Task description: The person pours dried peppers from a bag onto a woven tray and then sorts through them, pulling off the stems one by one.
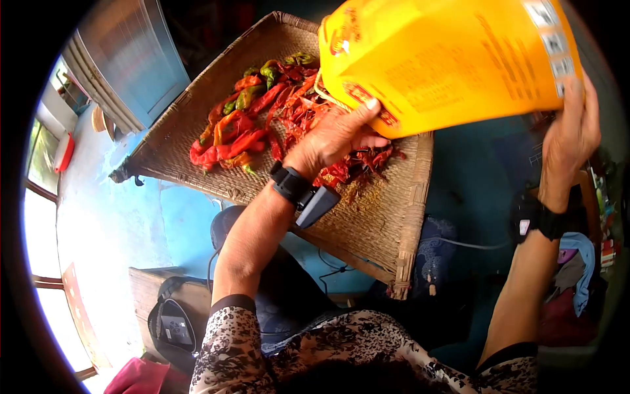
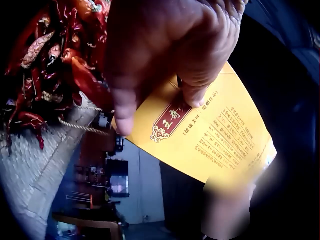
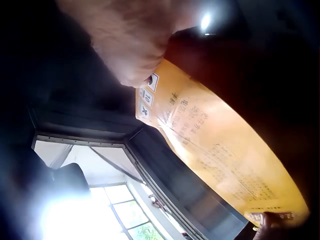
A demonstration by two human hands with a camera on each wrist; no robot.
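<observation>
A yellow bag (image 1: 453, 59) with red and dark print and a rope handle (image 1: 331, 97) is held up above the right part of a woven tray. My left hand (image 1: 338, 134) pinches its lower left edge, thumb on the printed face. At the bag's far right corner my right hand (image 1: 572, 131) grips the edge. In the left wrist view the left hand (image 2: 170, 45) holds the bag (image 2: 210, 130) between thumb and fingers. The right wrist view shows the right hand (image 3: 132, 45) at the corner with the square icons. Red peppers (image 1: 239, 141) lie beneath and left of the bag.
The woven tray (image 1: 374, 230) rests across the person's lap, with small yellowish seeds on its lower right. A wooden stool (image 1: 147, 289) with a black bag (image 1: 176, 325) stands at lower left. Behind is a blue door (image 1: 141, 59); clothes (image 1: 577, 269) lie at the right.
</observation>
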